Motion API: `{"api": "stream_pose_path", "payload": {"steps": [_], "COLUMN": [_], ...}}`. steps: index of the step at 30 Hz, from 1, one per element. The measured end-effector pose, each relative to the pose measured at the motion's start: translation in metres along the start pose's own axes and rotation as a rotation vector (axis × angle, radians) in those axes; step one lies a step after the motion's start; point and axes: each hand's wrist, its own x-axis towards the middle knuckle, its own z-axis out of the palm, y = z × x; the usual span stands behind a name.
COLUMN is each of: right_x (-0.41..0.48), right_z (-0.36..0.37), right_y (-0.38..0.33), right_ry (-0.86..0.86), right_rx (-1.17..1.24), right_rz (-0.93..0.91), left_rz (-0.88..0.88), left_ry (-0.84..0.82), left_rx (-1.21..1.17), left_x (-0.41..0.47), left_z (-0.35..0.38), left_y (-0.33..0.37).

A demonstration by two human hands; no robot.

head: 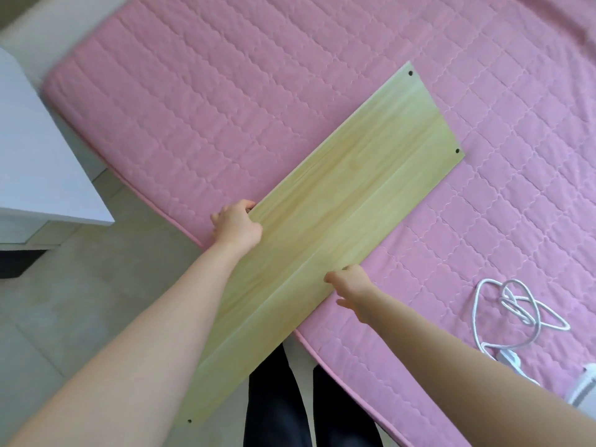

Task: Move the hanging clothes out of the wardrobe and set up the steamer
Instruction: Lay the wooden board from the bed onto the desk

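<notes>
One board [322, 201], three corner holes showing, lies half on one pink bed [225, 91], half past its edge. Left hand [237, 225] grips its left edge and right hand [351, 287] pinches its right edge. One coiled cord [477, 304] and one steamer [583, 387], cut off at the frame edge, lie on the bed to the right, apart from the board. One white cabinet [42, 156] stands to the left.

Light: we see bright, soft, even daylight.
Shadows: faint, diffuse.
Sheen: mild, along the board [338, 188].
Blur: we note smear at upper left.
Distortion: bed [225, 91] edge bows.

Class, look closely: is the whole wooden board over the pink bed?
No: the far part of the board is over the bed, but its near end juts past the bed's edge above the floor.
</notes>
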Motion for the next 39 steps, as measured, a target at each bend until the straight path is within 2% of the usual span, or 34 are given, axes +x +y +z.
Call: {"api": "stream_pose_path", "payload": {"steps": [3, 5, 10, 13, 15, 20, 24, 29, 34, 39], "right_x": [-0.025, -0.044, -0.073, -0.082, -0.083, -0.079, -0.073, -0.079, -0.082, -0.088], "right_z": [-0.009, -0.017, -0.036, -0.045, -0.05, -0.064, -0.083, -0.09, -0.083, -0.079], "right_y": [-0.007, -0.013, -0.021, -0.021, -0.022, -0.022, -0.017, -0.014, -0.014, -0.015], "right_ry": [-0.046, -0.012, 0.128, 0.297, 0.35, 0.395, 0.342, 0.369, 0.365, 0.351], "right_rx": [-0.26, -0.421, -0.682, -0.856, -1.003, -1.335, -1.538, -1.673, -1.774, -1.742], "right_rz": [-0.242, -0.444, -0.944, -1.273, -1.394, -1.482, -1.479, -1.442, -1.461, -1.502], "left_rz": [0.035, 0.078, 0.204, 0.236, 0.258, 0.334, 0.374, 0.274, 0.148, 0.156], "left_ry": [0.073, 0.122, 0.2, 0.255, 0.278, 0.3, 0.267, 0.223, 0.206, 0.187], "left_rx": [0.017, 0.003, -0.132, -0.153, -0.172, -0.235, -0.267, -0.097, -0.071, 0.068], "left_x": [-0.03, -0.054, -0.113, -0.144, -0.161, -0.2, -0.22, -0.23, -0.236, -0.244], "left_z": [-0.005, -0.006, -0.002, 0.001, 0.005, 0.023, 0.027, 0.022, 0.02, 0.016], "left_y": [0.005, 0.01, 0.016, 0.023, 0.026, 0.022, 0.017, -0.005, -0.007, -0.001]}}
